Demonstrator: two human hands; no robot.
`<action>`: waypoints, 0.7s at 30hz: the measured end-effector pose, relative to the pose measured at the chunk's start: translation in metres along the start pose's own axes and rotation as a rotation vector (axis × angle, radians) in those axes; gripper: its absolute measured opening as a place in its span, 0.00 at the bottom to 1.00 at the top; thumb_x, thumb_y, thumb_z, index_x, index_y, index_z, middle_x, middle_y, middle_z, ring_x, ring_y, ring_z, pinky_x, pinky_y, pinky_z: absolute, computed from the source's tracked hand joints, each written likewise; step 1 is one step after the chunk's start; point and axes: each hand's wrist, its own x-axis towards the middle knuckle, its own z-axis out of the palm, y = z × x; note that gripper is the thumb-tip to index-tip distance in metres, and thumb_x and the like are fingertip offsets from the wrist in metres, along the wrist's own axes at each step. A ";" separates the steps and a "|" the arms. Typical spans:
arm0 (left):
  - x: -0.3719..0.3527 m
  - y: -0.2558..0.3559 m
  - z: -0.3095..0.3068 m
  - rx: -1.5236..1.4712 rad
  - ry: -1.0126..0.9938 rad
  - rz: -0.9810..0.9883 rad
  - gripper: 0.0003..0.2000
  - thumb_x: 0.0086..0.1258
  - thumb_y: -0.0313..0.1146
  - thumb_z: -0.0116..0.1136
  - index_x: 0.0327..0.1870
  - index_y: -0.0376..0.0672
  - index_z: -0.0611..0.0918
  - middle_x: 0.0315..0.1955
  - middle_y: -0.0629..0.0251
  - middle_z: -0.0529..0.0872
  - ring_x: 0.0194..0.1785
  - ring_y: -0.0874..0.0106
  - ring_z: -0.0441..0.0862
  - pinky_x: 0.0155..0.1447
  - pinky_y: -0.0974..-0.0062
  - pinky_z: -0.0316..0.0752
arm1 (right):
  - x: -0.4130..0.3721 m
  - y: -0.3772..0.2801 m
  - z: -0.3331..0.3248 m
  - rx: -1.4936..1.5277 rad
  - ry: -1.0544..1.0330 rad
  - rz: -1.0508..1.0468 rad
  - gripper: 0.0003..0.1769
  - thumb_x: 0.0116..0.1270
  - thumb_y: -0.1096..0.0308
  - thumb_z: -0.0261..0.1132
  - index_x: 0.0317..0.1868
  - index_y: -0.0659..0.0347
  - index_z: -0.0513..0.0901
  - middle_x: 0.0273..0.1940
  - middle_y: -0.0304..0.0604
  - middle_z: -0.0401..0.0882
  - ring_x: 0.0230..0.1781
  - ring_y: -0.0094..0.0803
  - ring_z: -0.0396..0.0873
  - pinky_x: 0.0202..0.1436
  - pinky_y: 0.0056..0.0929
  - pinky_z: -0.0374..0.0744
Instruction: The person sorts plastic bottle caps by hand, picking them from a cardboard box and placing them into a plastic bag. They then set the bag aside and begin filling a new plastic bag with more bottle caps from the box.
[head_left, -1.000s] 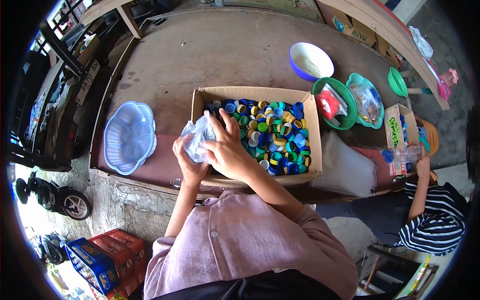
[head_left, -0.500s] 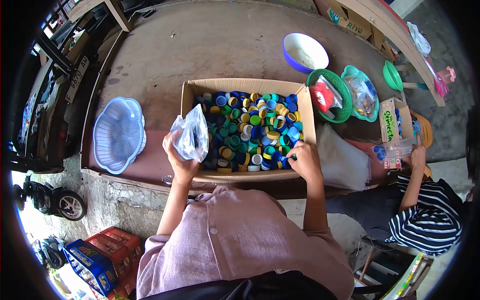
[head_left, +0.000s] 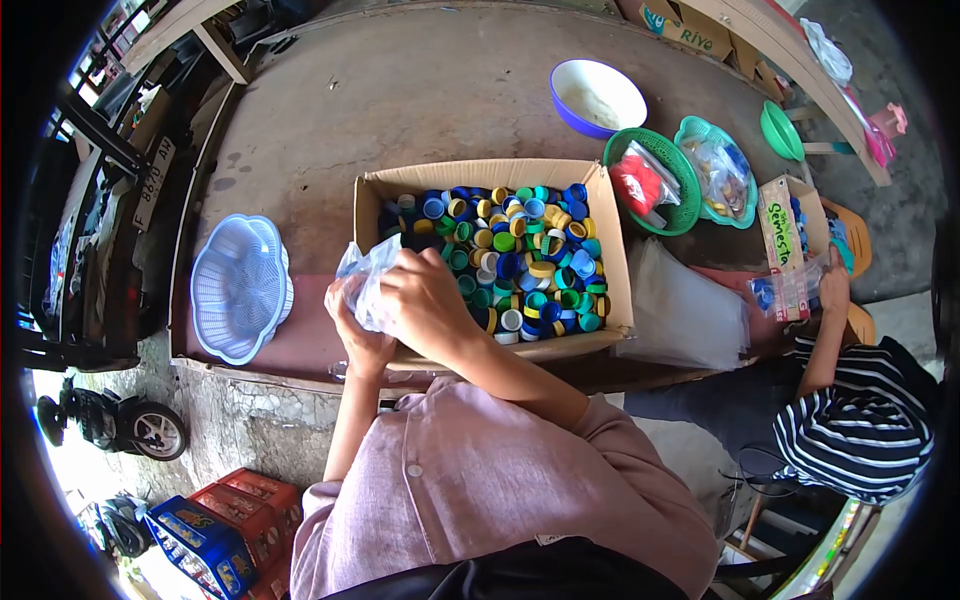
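Mauve cloth, a buttoned shirt, fills the nearest part of my head view, and beyond it my two bare hands meet at a crumpled clear plastic bag. My left hand grips the bag from its near left side, fingers curled around it. My right hand reaches across, fingers bent against the bag; its fingertips are hidden, so I cannot tell whether they pinch anything. The bag is held above the near left corner of an open cardboard box filled with loose bottle caps in blue, green, yellow and white. The box rests on a worn brown tabletop. Left of it sits a pale blue scalloped basket; just right of it lie flat translucent plastic sheets. Farther right, another person's hand holds a clear bag with blue caps beside a smaller carton marked "Semesta". Beyond the sheets, a green basket holds red and clear packets, next to a turquoise basket of bagged items. Farther still stands a purple bowl with a white inside. At the far right edge, a box reads "Riyo".
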 end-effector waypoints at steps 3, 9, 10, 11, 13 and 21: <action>0.005 0.010 0.001 -0.022 0.076 -0.064 0.33 0.49 0.33 0.65 0.55 0.36 0.61 0.46 0.52 0.71 0.50 0.58 0.70 0.54 0.63 0.65 | -0.003 0.000 -0.021 0.187 0.042 0.027 0.06 0.45 0.72 0.65 0.27 0.57 0.81 0.29 0.35 0.77 0.34 0.31 0.73 0.40 0.29 0.69; 0.007 0.011 0.002 -0.070 0.095 -0.053 0.34 0.47 0.25 0.66 0.56 0.37 0.61 0.45 0.54 0.70 0.48 0.59 0.71 0.54 0.64 0.66 | -0.075 0.076 -0.081 0.040 -0.088 0.400 0.08 0.44 0.75 0.67 0.28 0.57 0.83 0.28 0.41 0.77 0.30 0.35 0.77 0.35 0.31 0.75; 0.006 0.011 0.002 -0.071 0.093 -0.056 0.34 0.47 0.25 0.66 0.56 0.37 0.61 0.45 0.54 0.70 0.48 0.59 0.71 0.54 0.64 0.66 | -0.092 0.089 -0.088 -0.062 -0.213 0.434 0.09 0.42 0.75 0.69 0.28 0.57 0.84 0.28 0.41 0.77 0.29 0.36 0.77 0.33 0.30 0.75; 0.006 0.011 0.002 -0.080 0.090 -0.059 0.34 0.47 0.25 0.66 0.56 0.37 0.61 0.45 0.54 0.70 0.49 0.58 0.71 0.54 0.64 0.66 | -0.107 0.098 -0.092 -0.079 -0.265 0.461 0.09 0.41 0.75 0.69 0.27 0.58 0.84 0.27 0.42 0.77 0.28 0.36 0.78 0.33 0.29 0.76; 0.008 0.012 0.003 -0.091 0.090 -0.062 0.34 0.46 0.25 0.66 0.56 0.37 0.61 0.45 0.54 0.70 0.49 0.58 0.71 0.54 0.64 0.66 | -0.115 0.097 -0.098 -0.173 -0.349 0.505 0.10 0.38 0.74 0.71 0.26 0.58 0.84 0.26 0.42 0.76 0.27 0.34 0.77 0.32 0.29 0.76; 0.008 0.013 0.001 -0.027 0.072 -0.055 0.35 0.46 0.25 0.66 0.57 0.38 0.60 0.44 0.54 0.70 0.48 0.58 0.71 0.53 0.63 0.67 | -0.102 0.101 -0.083 -0.046 -0.318 0.524 0.06 0.41 0.76 0.66 0.24 0.63 0.79 0.25 0.43 0.76 0.26 0.36 0.78 0.30 0.29 0.75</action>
